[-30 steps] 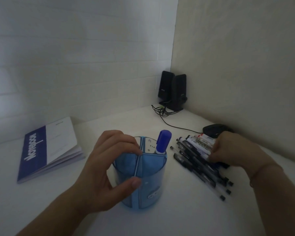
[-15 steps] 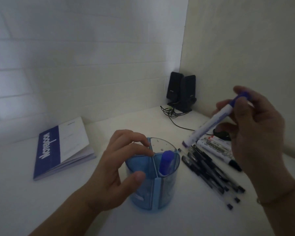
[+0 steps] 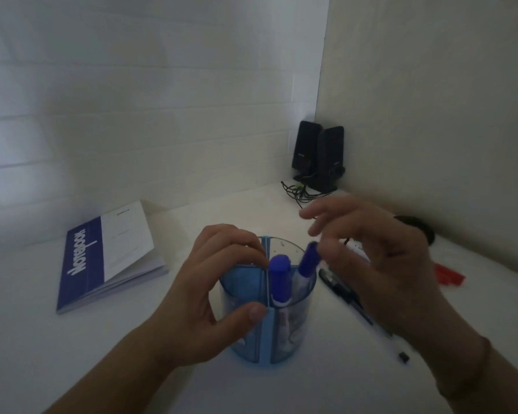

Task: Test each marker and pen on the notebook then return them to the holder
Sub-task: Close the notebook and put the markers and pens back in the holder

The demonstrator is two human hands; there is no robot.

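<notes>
Marker number two (image 3: pixel 308 262) now stands in the holder (image 3: pixel 284 333), beside the first marker (image 3: pixel 280 279).
I see my right hand (image 3: pixel 380 264), which carried it half a second ago, spread open just above its cap, while my left hand (image 3: pixel 210 294) stays clasped around the holder; pens (image 3: pixel 353 306) wait on the desk, notebook (image 3: pixel 102 255) shut.
</notes>
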